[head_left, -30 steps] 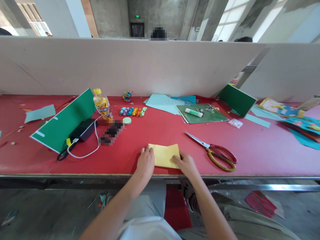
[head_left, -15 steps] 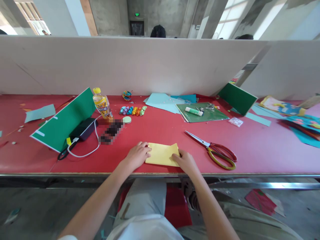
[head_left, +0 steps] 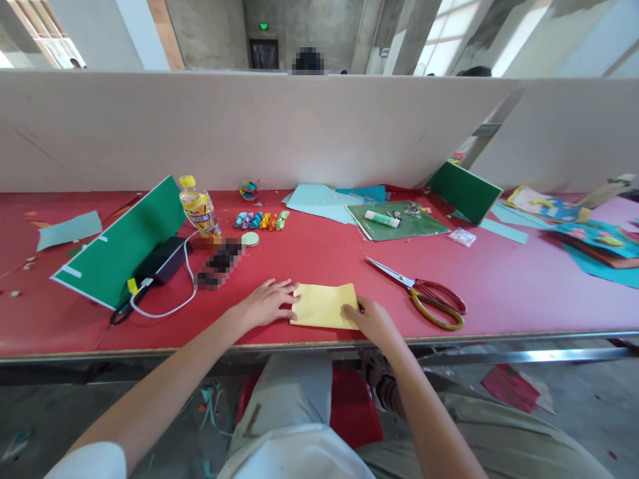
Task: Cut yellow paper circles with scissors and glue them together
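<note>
The right hand [head_left: 374,320] pinches the yellow rectangular paper [head_left: 323,307]; the left hand [head_left: 265,303], fingers spread, touches its left edge.

Scissors [head_left: 413,285], light blue paper [head_left: 319,201] and a glue stick [head_left: 382,219] on a long red table [head_left: 309,256] suggest a craft workshop.

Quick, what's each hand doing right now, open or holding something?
Left hand: open, fingers spread, at the left edge of the yellow paper.
Right hand: closed on the paper's right edge, thumb on top.
</note>
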`<state>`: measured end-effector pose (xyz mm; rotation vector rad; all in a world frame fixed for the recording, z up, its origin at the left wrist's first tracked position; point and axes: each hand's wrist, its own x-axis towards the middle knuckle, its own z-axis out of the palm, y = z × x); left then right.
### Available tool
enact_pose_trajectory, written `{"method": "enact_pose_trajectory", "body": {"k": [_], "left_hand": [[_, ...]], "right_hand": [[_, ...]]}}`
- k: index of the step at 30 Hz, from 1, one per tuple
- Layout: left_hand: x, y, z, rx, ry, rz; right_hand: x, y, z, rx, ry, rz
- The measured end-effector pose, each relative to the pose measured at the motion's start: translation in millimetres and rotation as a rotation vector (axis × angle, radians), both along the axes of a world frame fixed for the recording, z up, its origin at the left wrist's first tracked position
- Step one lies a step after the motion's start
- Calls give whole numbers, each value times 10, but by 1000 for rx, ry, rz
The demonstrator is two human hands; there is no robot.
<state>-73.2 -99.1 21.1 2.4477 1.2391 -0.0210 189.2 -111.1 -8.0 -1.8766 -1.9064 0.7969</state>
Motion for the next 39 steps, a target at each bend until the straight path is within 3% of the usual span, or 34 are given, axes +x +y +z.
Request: {"method": "enact_pose_trajectory", "body": {"k": [5,11,14,19,22,26,28,31,36,39], "left_hand": [[-33,37,44,-98,35,-3],[-22,26,61,-86,67,7],[-26,17,63,-96,73,9],[-24,-3,101,-78,77,12],[-25,-27,110,-81,73,15],[-18,-79,65,-33,47,58],[10,-122,23,15,33,109],[134,-225,-44,125,31,211],[655,-454,-114,400,190,410],[976,-508,-128,451,260,471]], "right_hand": [[83,-90,-44,-6,277,-49],[-147,-380,199,336,66,-174],[-309,-523,240,378,90,-106],[-341,-602,133,376,88,-71],[-77,-514,118,410,53,-112],[639,-187,135,574,-142,-280],[1028,4,105,491,-310,-326],[1449,219,14,232,-456,-212],[1663,381,-88,147,-473,-113],[1668,417,-92,126,-483,-94]]}}
